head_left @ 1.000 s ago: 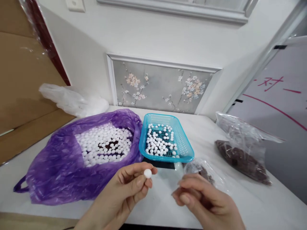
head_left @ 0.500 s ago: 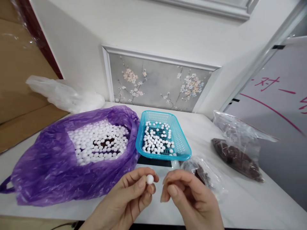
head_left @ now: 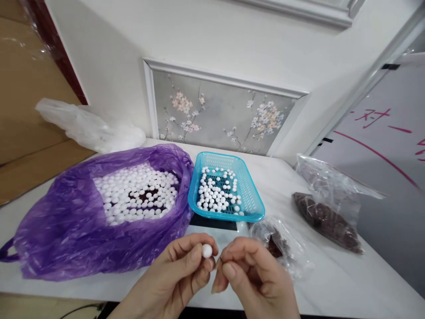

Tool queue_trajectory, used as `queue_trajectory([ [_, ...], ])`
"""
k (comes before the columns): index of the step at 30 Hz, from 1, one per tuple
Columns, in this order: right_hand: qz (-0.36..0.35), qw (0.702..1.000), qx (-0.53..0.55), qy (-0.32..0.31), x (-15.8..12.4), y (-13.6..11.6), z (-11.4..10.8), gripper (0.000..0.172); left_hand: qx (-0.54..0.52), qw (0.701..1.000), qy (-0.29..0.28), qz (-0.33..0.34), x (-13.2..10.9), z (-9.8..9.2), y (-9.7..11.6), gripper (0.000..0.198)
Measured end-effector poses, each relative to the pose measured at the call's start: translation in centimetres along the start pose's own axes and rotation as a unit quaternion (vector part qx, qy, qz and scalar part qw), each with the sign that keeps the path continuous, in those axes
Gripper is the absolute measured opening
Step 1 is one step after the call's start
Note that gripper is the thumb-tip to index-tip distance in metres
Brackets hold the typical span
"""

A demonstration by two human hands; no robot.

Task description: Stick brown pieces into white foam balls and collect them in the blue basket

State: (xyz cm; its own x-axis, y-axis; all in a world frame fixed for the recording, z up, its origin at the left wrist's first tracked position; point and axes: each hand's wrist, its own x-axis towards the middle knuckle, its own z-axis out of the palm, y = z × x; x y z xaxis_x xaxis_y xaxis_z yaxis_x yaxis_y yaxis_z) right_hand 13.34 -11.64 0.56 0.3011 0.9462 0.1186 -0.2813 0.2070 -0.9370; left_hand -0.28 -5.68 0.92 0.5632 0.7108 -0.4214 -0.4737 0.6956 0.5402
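Observation:
My left hand (head_left: 179, 270) pinches one small white ball (head_left: 206, 250) between thumb and fingers, in front of the basket. Close to its right, my right hand (head_left: 257, 277) has thumb and index finger pressed together; anything between them is too small or hidden to make out. More white balls lie in an open purple plastic bag (head_left: 66, 221) on the left, around a dark reddish-brown patch. Several others sit in a blue perforated basket (head_left: 250, 195). Beside my right hand, a clear bag (head_left: 299, 252) lies open over dark brown bits (head_left: 275, 246).
A zip bag of brown material (head_left: 327, 221) lies at the right on the white table (head_left: 335, 274). Crumpled white plastic (head_left: 89, 130) and cardboard (head_left: 29, 88) are at the back left. A whiteboard (head_left: 375, 155) with red writing stands at the right.
My right hand has moved left, closer to the ball. My left hand keeps its pinch on the ball almost in place. The view has shifted slightly.

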Motion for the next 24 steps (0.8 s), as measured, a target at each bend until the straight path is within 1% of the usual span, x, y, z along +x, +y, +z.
queue_trajectory([
  [2, 0.004, 1.000, -0.001, -0.008, -0.1, 0.1, 0.2, 0.006, 0.007, 1.000, -0.020, 0.011, 0.1, -0.1, -0.2, 0.014],
  [5, -0.018, 1.000, -0.003, -0.008, -0.2, 0.5, 0.5, 0.005, 0.018, 0.997, -0.070, 0.038, 0.3, 0.0, -0.6, 0.012],
  [11, -0.073, 0.996, -0.052, 0.022, -0.4, 1.2, 1.0, 0.007, 0.021, 0.994, -0.083, 0.063, 0.3, 0.2, -0.8, 0.005],
  [15, -0.086, 0.993, -0.071, 0.031, -0.5, 1.6, 1.1, 0.007, 0.026, 0.994, -0.071, 0.074, 0.2, 0.5, -0.6, 0.006],
  [20, -0.131, 0.982, -0.134, 0.034, -0.6, 2.1, 1.0, 0.009, 0.037, 0.993, -0.070, 0.087, 0.0, 0.7, -0.8, 0.010],
  [24, -0.158, 0.968, -0.187, 0.047, -0.7, 2.5, 1.3, 0.012, 0.049, 0.992, -0.023, 0.112, -0.1, 0.5, -1.0, 0.012],
])
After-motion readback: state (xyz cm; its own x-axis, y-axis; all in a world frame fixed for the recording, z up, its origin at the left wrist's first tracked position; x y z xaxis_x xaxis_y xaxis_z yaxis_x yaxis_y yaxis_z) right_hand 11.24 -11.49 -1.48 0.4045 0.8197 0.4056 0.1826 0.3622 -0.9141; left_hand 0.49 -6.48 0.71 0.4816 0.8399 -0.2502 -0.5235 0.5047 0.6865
